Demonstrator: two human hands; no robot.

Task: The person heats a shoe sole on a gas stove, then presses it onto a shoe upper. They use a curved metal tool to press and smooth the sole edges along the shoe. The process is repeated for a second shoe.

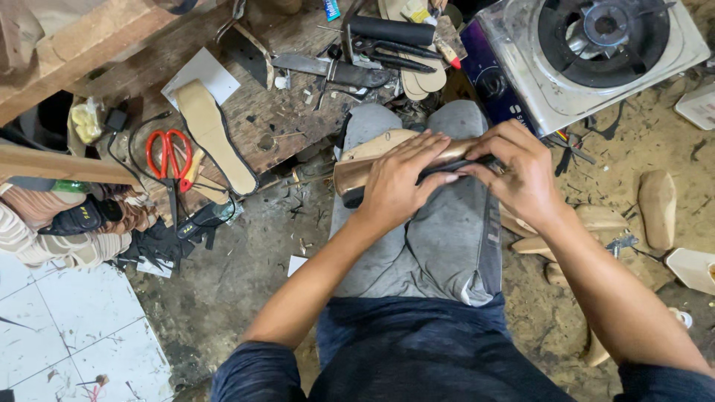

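Observation:
A shoe upper in shiny bronze leather, stretched over a wooden last [363, 167], lies across my knees. My left hand [400, 181] lies over its middle, fingers spread and pressing down on it. My right hand [519, 171] grips its right end, fingers curled around the dark edge of the sole side. Both hands hide most of the shoe; only its left end and a strip of the top show.
A low wooden bench [268, 112] ahead holds a tan insole [214, 135], red scissors [168, 156], pliers [391, 58] and a knife blade [335, 71]. A gas stove [588, 52] stands at top right. Wooden lasts [657, 208] lie on the dirt floor at right.

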